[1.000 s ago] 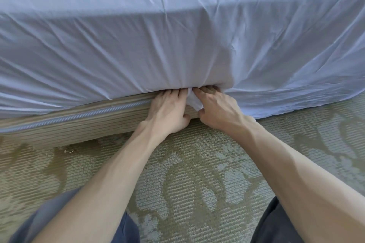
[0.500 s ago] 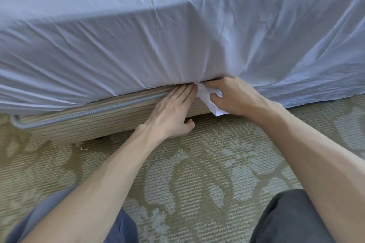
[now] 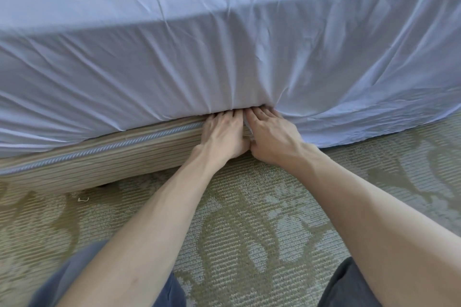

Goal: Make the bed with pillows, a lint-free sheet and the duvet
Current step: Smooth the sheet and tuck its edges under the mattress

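Two hands work side by side at the middle of the frame, where the pale blue sheet point(image 3: 224, 62) meets the striped bed base point(image 3: 104, 159). The left hand point(image 3: 223, 136) lies flat with its fingers straight, the tips gone under the lower edge of the mattress. The right hand point(image 3: 273, 137) is just beside it, thumbs almost touching, and its fingers also disappear into the same gap; between the two a small fold of sheet shows. Neither hand is clenched, but I cannot tell if the hidden fingertips pinch cloth or only push it.

I judge that the step in hand is tucking the sheet under the mattress. Toward the left of the frame the sheet is already tucked and the base with its blue cord piping point(image 3: 99, 151) is bare. Toward the right the sheet hangs loose down to the patterned carpet point(image 3: 249, 219).

So the next move probably calls for sliding both hands to the right along the gap and pressing the hanging part in, keeping the cloth tight so the wrinkles on the side become smooth. No pillows or duvet are in view.
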`<state>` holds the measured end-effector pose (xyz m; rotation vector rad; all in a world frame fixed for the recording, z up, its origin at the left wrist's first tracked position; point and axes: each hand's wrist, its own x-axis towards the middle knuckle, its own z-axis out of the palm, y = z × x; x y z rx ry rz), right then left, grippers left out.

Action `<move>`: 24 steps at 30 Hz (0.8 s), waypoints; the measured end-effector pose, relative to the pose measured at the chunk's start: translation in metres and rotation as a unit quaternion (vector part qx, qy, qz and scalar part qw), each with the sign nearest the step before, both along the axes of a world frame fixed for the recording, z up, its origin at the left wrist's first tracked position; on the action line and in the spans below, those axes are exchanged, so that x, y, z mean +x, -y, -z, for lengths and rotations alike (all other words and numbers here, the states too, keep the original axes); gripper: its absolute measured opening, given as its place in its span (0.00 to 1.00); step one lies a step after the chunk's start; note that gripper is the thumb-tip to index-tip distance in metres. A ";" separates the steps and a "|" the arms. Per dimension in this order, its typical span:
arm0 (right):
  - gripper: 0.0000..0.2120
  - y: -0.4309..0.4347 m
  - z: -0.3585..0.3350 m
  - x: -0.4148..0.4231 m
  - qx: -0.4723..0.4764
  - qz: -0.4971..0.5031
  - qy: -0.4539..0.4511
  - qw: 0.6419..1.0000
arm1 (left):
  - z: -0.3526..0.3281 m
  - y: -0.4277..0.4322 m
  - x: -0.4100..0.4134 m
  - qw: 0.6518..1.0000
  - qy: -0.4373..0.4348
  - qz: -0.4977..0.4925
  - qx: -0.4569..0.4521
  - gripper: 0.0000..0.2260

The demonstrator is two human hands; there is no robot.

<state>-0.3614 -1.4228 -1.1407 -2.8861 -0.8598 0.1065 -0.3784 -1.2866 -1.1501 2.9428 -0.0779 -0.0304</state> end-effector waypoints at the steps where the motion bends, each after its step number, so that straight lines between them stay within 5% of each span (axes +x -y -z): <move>1: 0.39 -0.002 0.001 0.003 -0.003 0.006 0.004 1.000 | 0.001 0.002 0.001 1.000 -0.002 -0.004 0.003 0.35; 11: 0.39 0.021 -0.009 0.022 -0.077 -0.056 0.030 0.995 | 0.005 -0.008 -0.047 0.995 0.039 0.089 0.026 0.43; 14: 0.37 0.029 -0.011 0.025 -0.045 -0.064 0.013 0.997 | 0.002 -0.002 -0.034 0.995 0.031 0.098 0.014 0.45; 19: 0.16 0.033 -0.009 0.012 0.074 -0.038 0.070 0.994 | -0.002 0.003 -0.028 0.995 0.021 0.095 0.012 0.46; 24: 0.18 0.058 0.002 0.003 0.077 -0.047 0.105 0.990 | -0.007 0.012 -0.016 0.995 0.017 0.095 0.005 0.45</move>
